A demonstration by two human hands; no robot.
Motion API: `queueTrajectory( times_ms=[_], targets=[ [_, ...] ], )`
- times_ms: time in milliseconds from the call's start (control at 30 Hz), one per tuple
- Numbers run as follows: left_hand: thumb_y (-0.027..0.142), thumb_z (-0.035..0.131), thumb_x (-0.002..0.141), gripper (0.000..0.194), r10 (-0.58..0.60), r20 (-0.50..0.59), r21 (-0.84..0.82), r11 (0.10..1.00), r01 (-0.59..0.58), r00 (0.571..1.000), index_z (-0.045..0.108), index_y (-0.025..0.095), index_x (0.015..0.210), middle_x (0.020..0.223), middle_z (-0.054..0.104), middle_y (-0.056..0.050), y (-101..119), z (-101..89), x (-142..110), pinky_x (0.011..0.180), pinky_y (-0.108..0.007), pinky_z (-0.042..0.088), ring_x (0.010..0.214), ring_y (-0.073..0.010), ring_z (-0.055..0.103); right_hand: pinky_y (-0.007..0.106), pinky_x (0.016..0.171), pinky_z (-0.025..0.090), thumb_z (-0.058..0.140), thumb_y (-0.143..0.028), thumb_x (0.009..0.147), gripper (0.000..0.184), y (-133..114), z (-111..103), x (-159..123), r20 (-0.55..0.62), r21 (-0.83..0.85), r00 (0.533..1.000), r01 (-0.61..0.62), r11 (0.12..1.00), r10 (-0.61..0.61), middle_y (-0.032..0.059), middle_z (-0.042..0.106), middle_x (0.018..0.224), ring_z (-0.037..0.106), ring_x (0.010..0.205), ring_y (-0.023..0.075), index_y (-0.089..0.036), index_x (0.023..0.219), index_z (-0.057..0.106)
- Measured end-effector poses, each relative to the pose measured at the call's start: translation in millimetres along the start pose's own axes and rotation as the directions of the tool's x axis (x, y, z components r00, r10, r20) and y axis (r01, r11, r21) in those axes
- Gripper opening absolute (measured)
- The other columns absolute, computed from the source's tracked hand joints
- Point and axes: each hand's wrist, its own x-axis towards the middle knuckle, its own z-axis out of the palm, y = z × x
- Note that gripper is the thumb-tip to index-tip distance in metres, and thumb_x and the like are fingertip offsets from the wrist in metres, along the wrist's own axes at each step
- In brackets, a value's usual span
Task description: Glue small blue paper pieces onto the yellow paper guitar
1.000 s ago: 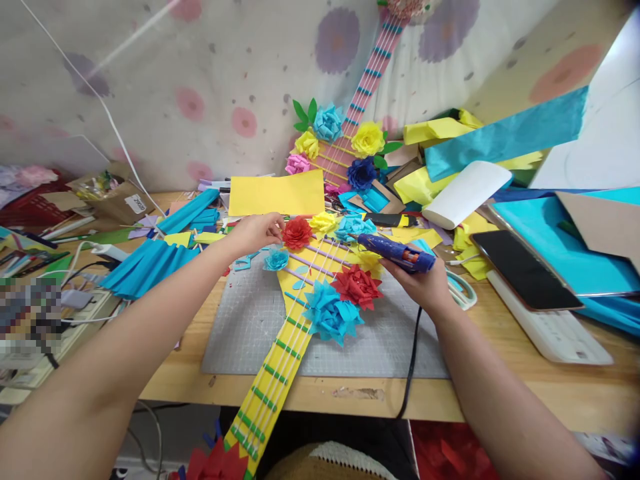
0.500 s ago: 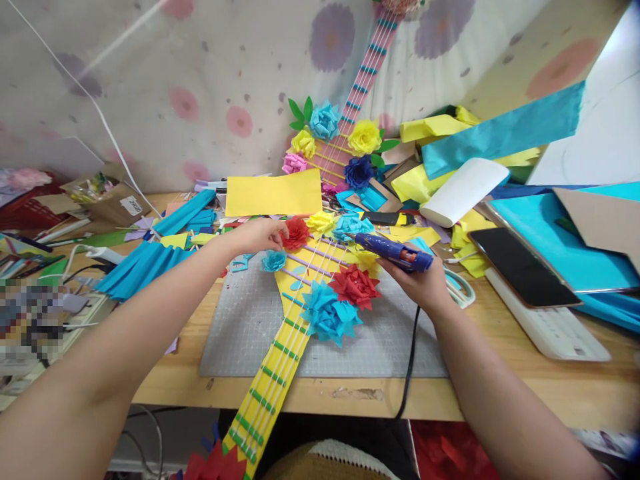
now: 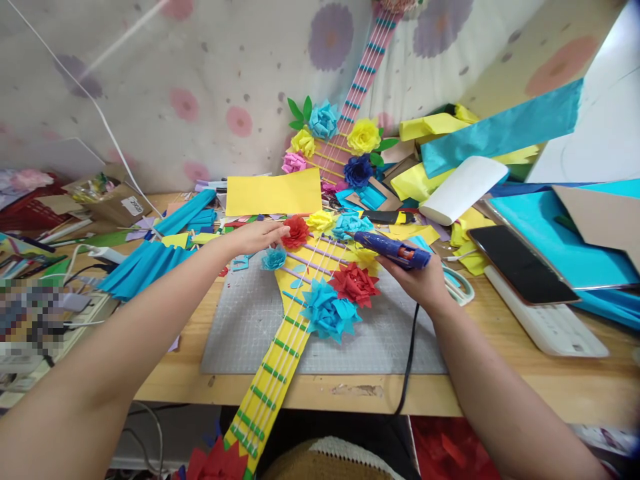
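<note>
A yellow paper guitar [image 3: 280, 343] with green frets and white strings lies on a grey cutting mat [image 3: 240, 333], its neck over the table's front edge. Paper flowers ring its body. My left hand [image 3: 260, 236] reaches to the left side, fingers together at the edge of a red paper flower [image 3: 296, 233]; a small blue flower [image 3: 274, 258] sits just below. My right hand [image 3: 423, 283] is wrapped round a blue hot glue gun [image 3: 393, 249], nozzle pointing left near the upper blue flower [image 3: 351, 225]. A larger blue flower [image 3: 330, 310] and red flower [image 3: 356, 285] lie nearer me.
A pink paper guitar [image 3: 345, 137] leans at the back behind a yellow sheet [image 3: 273, 192]. Blue crepe paper [image 3: 145, 267] lies left. On the right are a phone [image 3: 520, 263], a white keyboard [image 3: 550, 320] and coloured paper. The gun's black cord [image 3: 411, 360] hangs over the front edge.
The fingers of my left hand have straightened from a curl and lie against the red flower. My right hand and the glue gun have barely moved.
</note>
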Motion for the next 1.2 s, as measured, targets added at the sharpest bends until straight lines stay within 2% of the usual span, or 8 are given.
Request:
queueTrajectory(
  times_ms=[167,367,533,700,800,900,1033,1200],
  targets=[
    [0.06,0.03,0.086,0.055,0.02,0.101,0.064,0.998,-0.026,0.995,0.064,0.02,0.104,0.103,0.069,-0.006,5,0.9,-2,0.088,-0.029,0.044,0.098,-0.0215,0.062,0.03,0.053,0.04,0.065,-0.049,0.073,0.03,0,0,1,-0.02,0.014,1.0,0.023,1.0,-0.023,0.0007,0.057,0.061,0.049,0.054,0.0148,-0.021,0.07,0.054],
    [0.061,0.029,0.087,0.056,0.043,0.061,0.1,0.994,-0.049,0.997,0.062,0.022,0.108,0.11,0.068,-0.005,6,-0.4,-7,0.086,-0.03,0.044,0.099,-0.0222,0.062,0.03,0.052,0.04,0.065,-0.047,0.075,0.028,0,-1,1,-0.03,0.029,0.998,0.048,0.998,-0.047,0.0002,0.055,0.059,0.048,0.052,0.0147,-0.022,0.068,0.052],
    [0.055,0.03,0.09,0.049,0.032,-0.184,0.11,0.994,-0.012,0.982,0.061,0.022,0.108,0.096,0.071,-0.004,8,-1.4,-19,0.082,-0.031,0.045,0.091,-0.021,0.064,0.029,0.053,0.04,0.065,-0.048,0.074,0.029,1,-2,0,-0.04,0.016,0.999,0.026,1.0,-0.025,0.0009,0.058,0.062,0.048,0.053,0.0142,-0.021,0.07,0.054],
    [0.04,0.048,0.085,0.03,-0.023,-0.501,-0.027,1.0,0.011,0.865,0.058,0.02,0.105,0.098,0.069,-0.005,21,14.5,-37,0.075,-0.028,0.046,0.09,-0.0187,0.063,0.028,0.051,0.038,0.065,-0.05,0.073,0.031,3,-1,0,-0.047,0.003,0.999,0.005,1.0,-0.005,0.0,0.056,0.059,0.046,0.051,0.0134,-0.021,0.07,0.054],
    [0.027,0.054,0.08,0.021,0.02,-0.466,0.043,0.999,0.0,0.885,0.06,0.02,0.099,0.095,0.067,-0.004,30,34.5,-43,0.08,-0.031,0.046,0.09,-0.0188,0.061,0.029,0.053,0.039,0.063,-0.052,0.073,0.032,3,-1,1,-0.036,0.013,0.999,0.013,1.0,-0.012,0.0014,0.058,0.062,0.05,0.053,0.0154,-0.021,0.07,0.055],
    [0.022,0.057,0.078,0.012,0.132,-0.37,0.268,0.963,-0.03,0.92,0.065,0.02,0.087,0.094,0.063,-0.006,36,56.3,-47,0.088,-0.036,0.043,0.099,-0.0234,0.055,0.031,0.055,0.04,0.062,-0.052,0.072,0.032,3,0,2,-0.033,0.004,0.999,0.007,1.0,-0.007,0.0034,0.061,0.065,0.055,0.058,0.0183,-0.021,0.071,0.055],
    [0.025,0.059,0.08,0.015,0.097,-0.359,0.416,0.907,0.066,0.928,0.068,0.018,0.09,0.095,0.057,-0.011,40,75.5,-49,0.089,-0.041,0.041,0.101,-0.0278,0.049,0.032,0.057,0.042,0.062,-0.052,0.072,0.032,3,0,2,-0.031,0.0,0.999,-0.008,1.0,0.008,0.004,0.062,0.067,0.056,0.059,0.0196,-0.021,0.07,0.054],
    [0.028,0.063,0.079,0.017,0.033,-0.359,0.459,0.876,0.146,0.933,0.07,0.02,0.092,0.099,0.055,-0.011,45,79.0,-43,0.093,-0.045,0.034,0.104,-0.0297,0.046,0.031,0.057,0.042,0.062,-0.052,0.072,0.032,2,-1,2,-0.026,-0.002,1.0,0.0,1.0,0.0,0.0038,0.062,0.067,0.056,0.06,0.0196,-0.022,0.069,0.054]
  ],
)
